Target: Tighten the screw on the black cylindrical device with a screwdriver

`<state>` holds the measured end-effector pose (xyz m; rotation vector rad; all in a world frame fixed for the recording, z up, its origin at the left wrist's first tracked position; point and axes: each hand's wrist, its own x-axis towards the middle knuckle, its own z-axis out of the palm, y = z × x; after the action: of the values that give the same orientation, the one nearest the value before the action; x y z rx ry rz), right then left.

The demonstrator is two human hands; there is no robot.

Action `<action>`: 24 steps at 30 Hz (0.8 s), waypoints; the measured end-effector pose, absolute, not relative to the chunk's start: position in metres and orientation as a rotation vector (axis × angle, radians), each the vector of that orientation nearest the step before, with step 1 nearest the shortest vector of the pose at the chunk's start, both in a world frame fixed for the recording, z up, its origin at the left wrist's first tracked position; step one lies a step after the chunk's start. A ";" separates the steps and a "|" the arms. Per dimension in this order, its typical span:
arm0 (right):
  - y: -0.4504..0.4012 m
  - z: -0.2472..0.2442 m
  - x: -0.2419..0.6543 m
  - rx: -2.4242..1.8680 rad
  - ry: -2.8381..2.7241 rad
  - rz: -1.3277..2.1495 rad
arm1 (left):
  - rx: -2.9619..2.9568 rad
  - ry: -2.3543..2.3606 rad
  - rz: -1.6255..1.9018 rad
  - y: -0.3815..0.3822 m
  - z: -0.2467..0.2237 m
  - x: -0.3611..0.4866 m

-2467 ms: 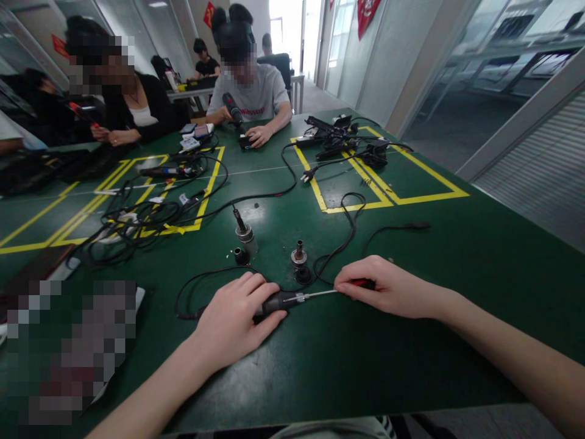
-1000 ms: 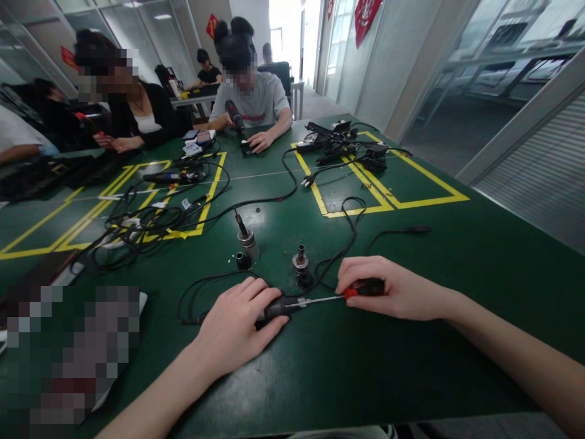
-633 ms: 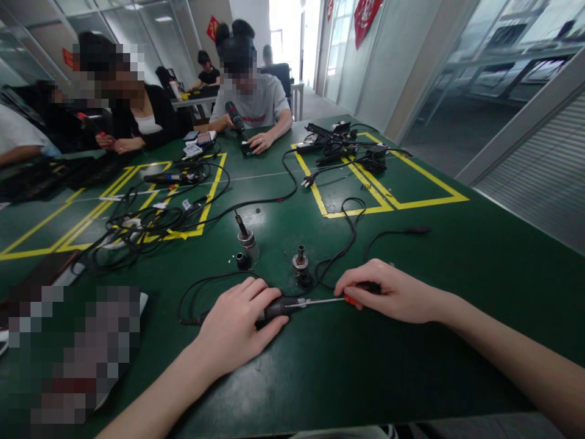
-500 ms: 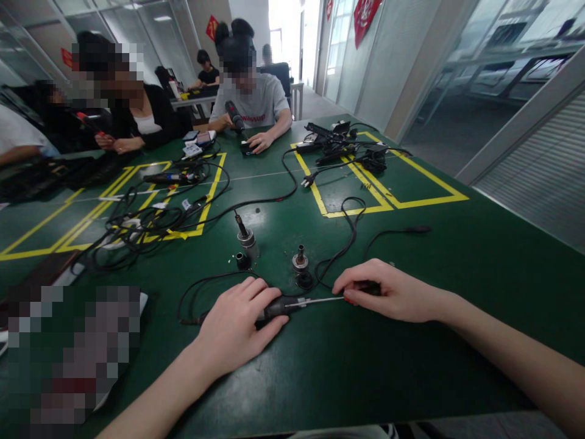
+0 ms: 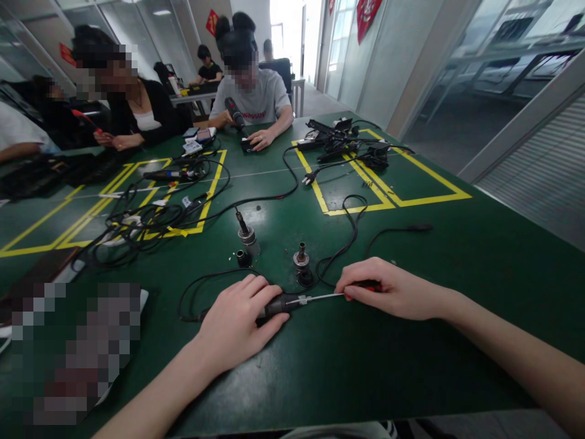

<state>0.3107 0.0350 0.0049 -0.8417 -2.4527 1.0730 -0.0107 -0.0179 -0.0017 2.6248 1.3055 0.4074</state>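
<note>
My left hand [image 5: 244,314] is wrapped over a dark cylindrical tool [image 5: 276,306] lying on the green table [image 5: 365,378]. A small metal end points right from the tool. My right hand [image 5: 381,289] grips a red and black screwdriver [image 5: 365,285], whose thin shaft reaches left to that metal end. Behind the tool stand a metal part with a narrow post [image 5: 301,259] and a black ring [image 5: 305,278]. Further left are a taller metal part [image 5: 247,236] and a small black collar [image 5: 244,258].
Tangled black cables [image 5: 150,222] cover the left of the table. Dark tools and a plug [image 5: 309,178] lie at the back right, by yellow tape rectangles. Two people sit across; one holds a heat-gun-like tool [image 5: 234,113]. A blurred-out item [image 5: 86,353] is near left.
My right hand has shifted very slightly, and more of the screwdriver's red handle shows. My left hand stays on the dark tool.
</note>
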 end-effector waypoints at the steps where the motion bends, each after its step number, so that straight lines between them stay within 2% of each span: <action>1: 0.035 0.005 0.311 -0.836 -2.453 1.072 | 2.622 1.306 0.408 -0.018 -0.002 -0.011; 24: 0.035 0.003 0.312 -0.772 -2.442 1.090 | 2.628 1.307 0.390 -0.018 0.000 -0.011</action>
<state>0.3119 0.0348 0.0030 -0.7718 -2.4416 1.0897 -0.0105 -0.0182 -0.0005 2.6282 1.3071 0.3904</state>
